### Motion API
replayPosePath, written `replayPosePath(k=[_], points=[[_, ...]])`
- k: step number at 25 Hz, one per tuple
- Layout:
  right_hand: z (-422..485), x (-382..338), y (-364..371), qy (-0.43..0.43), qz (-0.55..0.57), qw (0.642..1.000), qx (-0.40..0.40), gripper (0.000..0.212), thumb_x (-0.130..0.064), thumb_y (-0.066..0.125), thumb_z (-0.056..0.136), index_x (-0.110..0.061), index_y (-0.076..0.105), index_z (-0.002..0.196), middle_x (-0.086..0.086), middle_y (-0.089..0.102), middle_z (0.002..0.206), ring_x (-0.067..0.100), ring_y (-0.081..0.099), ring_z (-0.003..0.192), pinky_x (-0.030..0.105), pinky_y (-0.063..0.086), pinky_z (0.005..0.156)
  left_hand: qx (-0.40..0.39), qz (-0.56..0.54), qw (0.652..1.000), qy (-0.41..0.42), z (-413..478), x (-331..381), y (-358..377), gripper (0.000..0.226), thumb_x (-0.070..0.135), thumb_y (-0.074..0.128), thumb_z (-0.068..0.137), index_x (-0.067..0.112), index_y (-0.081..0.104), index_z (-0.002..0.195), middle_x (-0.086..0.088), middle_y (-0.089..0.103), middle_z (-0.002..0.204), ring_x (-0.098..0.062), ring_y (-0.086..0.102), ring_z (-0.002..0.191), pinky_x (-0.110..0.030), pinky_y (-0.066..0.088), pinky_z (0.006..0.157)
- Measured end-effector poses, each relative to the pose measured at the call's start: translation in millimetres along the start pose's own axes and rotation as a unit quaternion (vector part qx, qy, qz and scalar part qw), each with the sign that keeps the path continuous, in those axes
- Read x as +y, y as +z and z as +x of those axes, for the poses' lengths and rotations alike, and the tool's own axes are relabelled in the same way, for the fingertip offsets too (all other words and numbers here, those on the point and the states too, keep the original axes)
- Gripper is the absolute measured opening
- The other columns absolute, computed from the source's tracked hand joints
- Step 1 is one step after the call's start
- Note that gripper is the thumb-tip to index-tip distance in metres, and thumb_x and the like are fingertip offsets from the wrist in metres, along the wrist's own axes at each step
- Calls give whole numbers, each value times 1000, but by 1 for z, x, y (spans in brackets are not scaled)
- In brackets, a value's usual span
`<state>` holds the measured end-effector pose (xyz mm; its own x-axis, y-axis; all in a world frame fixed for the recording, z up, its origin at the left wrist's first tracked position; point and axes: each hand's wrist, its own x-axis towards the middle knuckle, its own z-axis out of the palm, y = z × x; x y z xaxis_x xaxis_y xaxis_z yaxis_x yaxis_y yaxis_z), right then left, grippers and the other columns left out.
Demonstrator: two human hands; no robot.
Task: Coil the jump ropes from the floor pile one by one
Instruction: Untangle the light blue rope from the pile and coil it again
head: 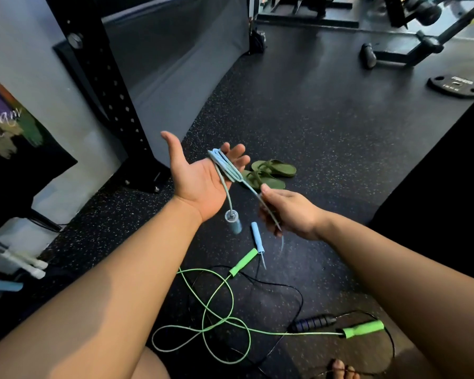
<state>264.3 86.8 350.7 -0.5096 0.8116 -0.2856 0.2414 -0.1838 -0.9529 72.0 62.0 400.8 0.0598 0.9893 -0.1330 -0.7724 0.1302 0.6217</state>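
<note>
- Rope being coiled is the blue rope. Several loops of it lie across the fingers of the left hand, which is palm up with thumb and fingers spread fairly straight (carrying the loops, not squeezing them).
- One blue handle hangs just below the left hand, off the heel of the palm, on a short tail of cord.
- The right hand is just below and to the right of the left hand. Its fingers are curled, pinching the free run of the same rope.
- That free run is a taut line slanting from the loops down into the pinch.
- Past the pinch the cord drops to the second blue handle, below the left hand and between the two wrists (hanging or touching the floor, can't tell).
- Key bit imo: the unwound cord lies below and right of the left hand, its long axis running up-left to down-right, and the right hand is the one on it. My guess is the next wrap has the right hand carrying it over the left fingers.
- Not much cord is unwound, so this one looks nearly done.
- Further below the left hand, the green rope and black rope lie tangled on the floor, not yet coiled.
- With the fingers that flat, the loops could slide off the tips.
</note>
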Motion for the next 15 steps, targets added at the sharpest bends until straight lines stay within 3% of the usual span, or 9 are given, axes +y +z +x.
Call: replayPosePath(k=[3,6,9,10,12,15], points=[[-2,-9,2,-25,-127,990,-54,17,-28,50,104,-15,55,95,1,52,67,11,49,51,24,41,47,29,17,999,20,3,1,1,107,96,23,73,3,54,117,-21,70,117,-38,64,118,-43,46,109],[-3,-26,-4,-127,-377,916,-46,13,-24,59,99,-15,66,106,-14,56,69,-4,54,55,11,39,55,67,124,990,-1,6,-5,4,115,92,13,79,-4,48,132,-22,71,118,-33,65,118,-41,48,105],[-3,-43,-6,-262,-467,845,12,11,-27,65,92,-24,74,97,-10,68,78,4,62,67,28,49,67,42,268,960,-72,8,-15,4,120,91,3,78,-3,46,138,-20,72,120,-28,66,118,-37,49,97],[-3,-46,-6,-296,-471,831,21,8,-28,67,89,-26,74,93,-9,71,80,11,64,69,32,51,69,12,316,944,-99,8,-18,3,123,92,-1,76,-3,51,137,-19,71,121,-25,66,118,-36,48,100],[-3,-52,-7,-321,-467,824,25,7,-28,74,85,-24,75,91,-13,68,76,8,63,67,33,52,68,-48,399,905,-143,6,-22,2,126,89,-10,75,2,67,122,-18,72,118,-21,69,111,-31,46,97],[-7,-57,-12,-287,-407,867,1,23,-35,84,77,-21,67,86,-6,67,66,6,61,58,29,50,59,-93,430,875,-203,-2,-24,5,126,85,-18,75,3,77,83,-22,72,88,-29,69,84,-31,52,80]])
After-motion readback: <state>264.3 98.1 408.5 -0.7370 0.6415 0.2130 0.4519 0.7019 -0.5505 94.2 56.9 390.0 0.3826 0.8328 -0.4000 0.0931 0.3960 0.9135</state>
